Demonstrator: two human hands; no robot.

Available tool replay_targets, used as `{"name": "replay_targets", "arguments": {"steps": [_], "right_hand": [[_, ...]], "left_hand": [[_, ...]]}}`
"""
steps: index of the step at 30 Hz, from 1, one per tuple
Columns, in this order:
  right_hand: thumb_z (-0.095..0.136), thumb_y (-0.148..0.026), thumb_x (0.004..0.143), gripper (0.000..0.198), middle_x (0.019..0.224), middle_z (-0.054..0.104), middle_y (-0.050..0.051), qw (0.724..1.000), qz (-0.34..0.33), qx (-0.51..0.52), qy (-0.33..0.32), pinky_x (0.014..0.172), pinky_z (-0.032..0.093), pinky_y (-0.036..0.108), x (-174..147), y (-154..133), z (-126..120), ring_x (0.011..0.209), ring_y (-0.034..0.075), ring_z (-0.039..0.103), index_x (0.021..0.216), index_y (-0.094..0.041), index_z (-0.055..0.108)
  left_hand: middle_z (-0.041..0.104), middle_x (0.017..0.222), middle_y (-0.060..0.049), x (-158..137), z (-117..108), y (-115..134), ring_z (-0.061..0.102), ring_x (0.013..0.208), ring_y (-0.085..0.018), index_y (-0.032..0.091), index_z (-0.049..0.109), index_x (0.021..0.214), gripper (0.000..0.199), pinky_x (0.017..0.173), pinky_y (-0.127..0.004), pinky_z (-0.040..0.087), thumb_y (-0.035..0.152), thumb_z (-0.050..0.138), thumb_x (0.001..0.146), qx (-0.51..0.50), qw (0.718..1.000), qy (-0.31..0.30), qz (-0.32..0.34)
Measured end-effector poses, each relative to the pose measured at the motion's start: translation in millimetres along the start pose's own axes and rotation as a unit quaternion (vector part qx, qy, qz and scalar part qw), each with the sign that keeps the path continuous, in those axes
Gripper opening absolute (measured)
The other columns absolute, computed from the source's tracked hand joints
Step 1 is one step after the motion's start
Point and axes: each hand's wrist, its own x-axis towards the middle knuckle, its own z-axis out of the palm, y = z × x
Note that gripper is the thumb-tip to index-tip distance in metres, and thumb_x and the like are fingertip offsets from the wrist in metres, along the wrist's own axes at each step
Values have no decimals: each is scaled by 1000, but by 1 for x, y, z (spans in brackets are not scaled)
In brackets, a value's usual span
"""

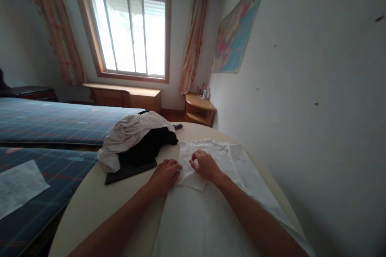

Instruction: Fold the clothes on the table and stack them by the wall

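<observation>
A white garment, seemingly a shirt (pixel 208 213), lies spread over the round table (pixel 90 209), with a part folded over near its far end. My left hand (pixel 165 174) rests at the garment's left edge, its fingers curled down onto the cloth there. Just above the folded part is my right hand (pixel 205 164), loosely bent, with a gap between thumb and forefinger and nothing visible in it. The undersides of both hands are hidden.
Left of the garment, a heap of light cloth (pixel 132 128) and black cloth (pixel 147 146) sits on a dark flat item (pixel 129 173). A plaid bed (pixel 69 122) with a paper sheet (pixel 21 186) is at the left. The wall (pixel 301 136) runs close on the right.
</observation>
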Motion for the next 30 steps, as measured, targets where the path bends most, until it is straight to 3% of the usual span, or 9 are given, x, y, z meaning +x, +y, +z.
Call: {"name": "replay_targets", "arguments": {"steps": [3, 8, 13, 16, 19, 22, 25, 27, 30], "right_hand": [[62, -38, 88, 17, 97, 65, 6, 998, -53, 16, -28, 88, 42, 33, -33, -7, -9, 95, 21, 60, 88, -21, 65], [70, -34, 80, 20, 107, 66, 6, 992, -102, 49, -55, 96, 42, 34, -70, -9, -9, 105, 23, 58, 96, -22, 66], [56, -17, 84, 12, 109, 69, 6, 991, -129, 31, -4, 106, 35, 35, -77, -9, -3, 111, 21, 57, 90, -21, 65], [57, -15, 81, 11, 99, 71, 4, 989, -148, 26, 6, 111, 30, 37, -77, -10, -7, 101, 19, 62, 87, -21, 65], [58, -22, 84, 8, 91, 71, 4, 989, -136, 45, -20, 102, 39, 34, -79, -11, -11, 92, 19, 64, 88, -21, 66], [52, -33, 93, 26, 115, 69, 8, 991, -109, 72, -18, 103, 40, 33, -83, -9, -8, 112, 20, 59, 112, -21, 65], [45, -44, 98, 48, 149, 46, 9, 993, -81, 73, -41, 116, 26, 42, -85, -4, -1, 140, 24, 37, 141, -24, 49], [44, -51, 97, 54, 156, 37, 7, 993, -64, 66, -77, 118, 19, 46, -86, -1, 3, 145, 26, 28, 146, -28, 44], [43, -59, 94, 61, 157, 33, 6, 993, -44, 60, -89, 119, 13, 49, -85, 0, 6, 147, 27, 23, 147, -30, 41]], "left_hand": [[62, 125, -7, 1, 1, -3, 52, 116, -23, 22, 65, 117, 30, 104, -34, 38, 21, 46, 93, -9, 1000, 14, 8], [62, 123, -8, -1, 3, 0, 52, 116, -22, 20, 64, 117, 30, 105, -33, 38, 20, 48, 92, -4, 1000, 29, 4], [62, 124, -8, 0, 8, 0, 52, 116, -22, 20, 65, 117, 30, 104, -32, 39, 21, 47, 93, 1, 1000, 29, -3], [62, 126, -7, 0, 10, -1, 52, 117, -22, 20, 64, 118, 30, 103, -32, 39, 22, 46, 94, 2, 999, 32, -4], [63, 124, -7, 0, 10, 1, 53, 117, -21, 20, 65, 116, 30, 103, -30, 39, 21, 45, 94, 9, 999, 38, -6], [66, 120, -8, 0, 5, 8, 57, 114, -21, 20, 64, 117, 29, 99, -30, 41, 23, 46, 94, 23, 997, 50, -58], [71, 108, -11, -2, -1, 18, 64, 102, -23, 17, 62, 115, 31, 88, -32, 46, 34, 47, 94, 54, 986, 44, -151], [73, 101, -12, -4, -5, 25, 67, 95, -26, 16, 64, 106, 33, 82, -33, 47, 42, 48, 92, 79, 979, 12, -190], [73, 99, -13, -7, -7, 31, 68, 95, -27, 16, 65, 97, 33, 80, -34, 47, 44, 47, 92, 97, 976, -30, -193]]}}
